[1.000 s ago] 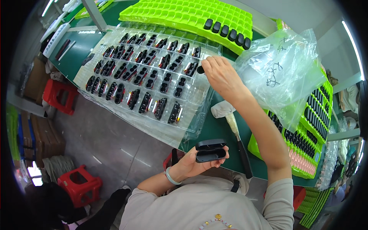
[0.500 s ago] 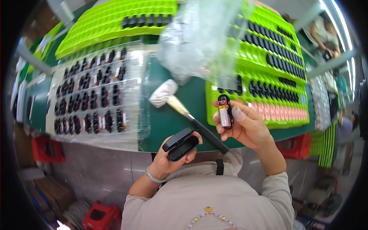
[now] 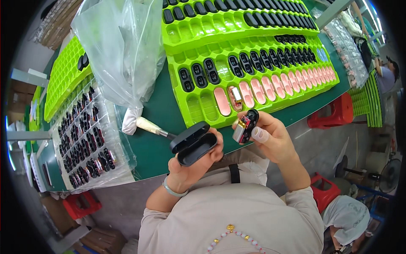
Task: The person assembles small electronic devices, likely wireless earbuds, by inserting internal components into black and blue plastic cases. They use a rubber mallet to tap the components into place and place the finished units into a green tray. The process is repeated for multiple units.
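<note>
1. Head view: your left hand [image 3: 188, 169] has the black case [image 3: 197, 151], fingers curled partway round it from below and from its right side. Lid stands raised, cavity facing up.
2. Your right hand [image 3: 275, 135] has the black part [image 3: 252, 122] pinched between thumb and fingers, drawn in tight on it. Part is tilted. Silver block [image 3: 239, 133] and some red bits show on its left side.
3. Black part sits just right of the black case, apart from it, both in front of you at the near edge of the worktop [image 3: 160, 154].
4. Beyond your right hand: lower green tray [image 3: 195, 111]. Nearest row carries pink pieces [image 3: 258, 91]; the second from the left has a silver-and-red component [image 3: 235, 98] on it. Row behind carries black inserts [image 3: 258, 61]: three at left, a gap, then a longer run.
5. Upper green tray [image 3: 192, 31] is behind that one, with rows of black shells [image 3: 266, 19].
6. To your left: transparent tray [image 3: 120, 148] loaded with black assemblies [image 3: 86, 135], some showing red. Crumpled plastic bag [image 3: 120, 55] stands between it and the green trays.
7. Hammer [image 3: 148, 125] lies between bag and case, head wrapped in white; handle end is hidden behind the case and your left hand.
</note>
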{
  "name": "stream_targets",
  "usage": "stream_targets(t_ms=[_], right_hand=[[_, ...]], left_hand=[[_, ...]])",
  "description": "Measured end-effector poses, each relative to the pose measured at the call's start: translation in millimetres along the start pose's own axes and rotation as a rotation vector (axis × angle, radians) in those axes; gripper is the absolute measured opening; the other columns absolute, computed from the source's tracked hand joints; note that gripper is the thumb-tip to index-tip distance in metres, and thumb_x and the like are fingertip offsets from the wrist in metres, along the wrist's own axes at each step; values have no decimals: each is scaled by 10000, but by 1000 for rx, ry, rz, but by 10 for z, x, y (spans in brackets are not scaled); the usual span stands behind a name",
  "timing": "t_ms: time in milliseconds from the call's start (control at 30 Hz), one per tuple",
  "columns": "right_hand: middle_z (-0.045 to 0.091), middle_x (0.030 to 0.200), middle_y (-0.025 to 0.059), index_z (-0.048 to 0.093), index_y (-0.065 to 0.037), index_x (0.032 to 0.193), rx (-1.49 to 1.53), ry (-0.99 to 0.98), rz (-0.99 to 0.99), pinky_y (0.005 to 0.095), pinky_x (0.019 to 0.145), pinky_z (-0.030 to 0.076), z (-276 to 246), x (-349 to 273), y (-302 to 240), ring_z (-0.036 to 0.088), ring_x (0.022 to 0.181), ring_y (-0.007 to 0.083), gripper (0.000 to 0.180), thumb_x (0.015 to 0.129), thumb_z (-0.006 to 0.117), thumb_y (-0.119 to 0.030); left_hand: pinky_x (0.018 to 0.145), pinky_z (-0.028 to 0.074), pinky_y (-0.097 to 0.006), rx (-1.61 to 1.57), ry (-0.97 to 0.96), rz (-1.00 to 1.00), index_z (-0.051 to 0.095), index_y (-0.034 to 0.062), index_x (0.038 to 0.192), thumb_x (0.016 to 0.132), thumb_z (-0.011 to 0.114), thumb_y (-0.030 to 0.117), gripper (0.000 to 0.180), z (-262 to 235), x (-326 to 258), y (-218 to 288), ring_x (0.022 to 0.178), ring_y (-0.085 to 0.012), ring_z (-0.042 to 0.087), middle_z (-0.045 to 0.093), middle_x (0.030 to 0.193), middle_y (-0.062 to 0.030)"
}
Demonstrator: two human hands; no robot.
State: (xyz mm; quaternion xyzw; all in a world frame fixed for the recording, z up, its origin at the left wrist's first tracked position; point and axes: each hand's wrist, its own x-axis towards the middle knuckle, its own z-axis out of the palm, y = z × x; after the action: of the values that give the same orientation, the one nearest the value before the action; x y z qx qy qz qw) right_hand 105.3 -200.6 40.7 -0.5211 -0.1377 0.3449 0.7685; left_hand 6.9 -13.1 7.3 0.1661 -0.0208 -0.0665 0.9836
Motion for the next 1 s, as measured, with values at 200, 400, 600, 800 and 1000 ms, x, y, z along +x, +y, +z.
stream_targets(t_ms=[200, 400, 600, 800, 1000], right_hand=[[536, 1116, 130, 326, 0, 1214, -14, 157, -162, 278, 803, 468, 139, -51, 84, 549, 971, 156, 441, 850, 573, -28], [511, 1157, 148, 435, 3, 1151, -299, 181, -272, 275, 698, 506, 212, -38, 137, 605, 827, 162, 362, 837, 611, -34], [507, 1158, 178, 579, 8, 1111, -827, 128, -437, 304, 658, 500, 172, -107, -130, 630, 746, 218, 367, 755, 667, -22], [553, 1068, 94, 655, -57, 995, -1363, -149, -1118, 325, 747, 476, -111, 7, -347, 558, 924, 211, 342, 654, 692, -63], [565, 1018, 63, 620, -76, 925, -1450, -472, -1305, 313, 734, 476, -95, 145, -451, 575, 870, 209, 222, 704, 645, -86]], left_hand=[[1084, 243, -473, 91, 18, 72, 363, 15, 1317, 643, 760, 499, 920, 124, 170, -46, 1241, -274, 392, 442, 1287, -128], [1070, 279, -462, 112, 71, 19, 358, 16, 1324, 674, 750, 485, 892, 149, 192, -12, 1230, -275, 412, 457, 1279, -132], [1026, 344, -444, -68, -17, -2, 358, 30, 1332, 660, 741, 531, 922, -30, 157, -8, 1198, -277, 449, 454, 1290, -124], [1029, 339, -436, -225, -118, -62, 369, 21, 1326, 623, 763, 532, 954, -49, 122, 45, 1183, -276, 463, 458, 1285, -131], [1034, 325, -453, -230, -179, -167, 364, -7, 1318, 610, 786, 486, 960, -26, 77, 35, 1189, -284, 449, 446, 1286, -162]])
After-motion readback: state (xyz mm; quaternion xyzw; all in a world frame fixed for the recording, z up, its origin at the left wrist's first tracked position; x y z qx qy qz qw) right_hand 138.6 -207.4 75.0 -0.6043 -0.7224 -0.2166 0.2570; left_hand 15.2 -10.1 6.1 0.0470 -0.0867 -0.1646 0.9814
